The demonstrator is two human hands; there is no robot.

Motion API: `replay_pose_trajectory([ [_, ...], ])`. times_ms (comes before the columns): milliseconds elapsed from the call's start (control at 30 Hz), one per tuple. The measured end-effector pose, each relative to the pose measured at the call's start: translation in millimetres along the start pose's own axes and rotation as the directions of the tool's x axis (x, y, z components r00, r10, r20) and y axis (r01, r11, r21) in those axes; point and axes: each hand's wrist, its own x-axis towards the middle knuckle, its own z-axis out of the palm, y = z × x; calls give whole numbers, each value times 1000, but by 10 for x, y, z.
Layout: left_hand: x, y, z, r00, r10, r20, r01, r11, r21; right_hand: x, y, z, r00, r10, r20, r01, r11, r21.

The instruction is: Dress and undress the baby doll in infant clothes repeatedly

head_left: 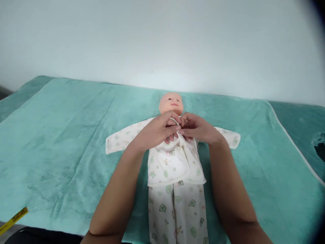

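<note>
A baby doll lies on its back, head toward the wall. It wears a white printed jacket with long sleeves spread to both sides, and matching trousers. At the doll's upper chest, my left hand pinches the edge of the jacket's front between thumb and fingers. My right hand meets it there, its fingers also closed on the jacket's front edge. The exact spot between the fingertips is hidden. Below the hands, a small round button shows on the jacket front.
A green plush blanket with a pale edge covers the surface under the doll. Behind it rises a white wall. A yellow strip with dark print is at the lower left. A dark object sits at the right edge.
</note>
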Motion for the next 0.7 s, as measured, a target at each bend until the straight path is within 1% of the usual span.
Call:
replay_pose_trajectory([
  [167,-6,-4,-15,1000,-9,7,9,1000,1,-12,11,-9,1000,-1,-15,1,1000,19],
  [300,6,3,-25,1000,-28,-3,28,999,25,-1,22,-22,1000,-13,0,13,1000,27],
  [433,9,-19,12,999,-7,-31,9,998,66,19,13,-30,1000,6,-26,-7,1000,-14],
  [500,-16,-25,55,996,2,-84,7,994,107,-4,-36,-8,998,24,-50,-29,996,-86],
  [567,-63,-4,99,989,12,-151,15,984,175,-68,-127,49,996,68,-65,-81,972,-220],
  [633,-129,46,131,982,27,-189,23,965,260,-170,-243,147,987,127,-98,-156,902,-402],
  [700,-206,105,148,982,46,-183,22,936,350,-288,-352,275,973,156,-168,-226,784,-579],
])
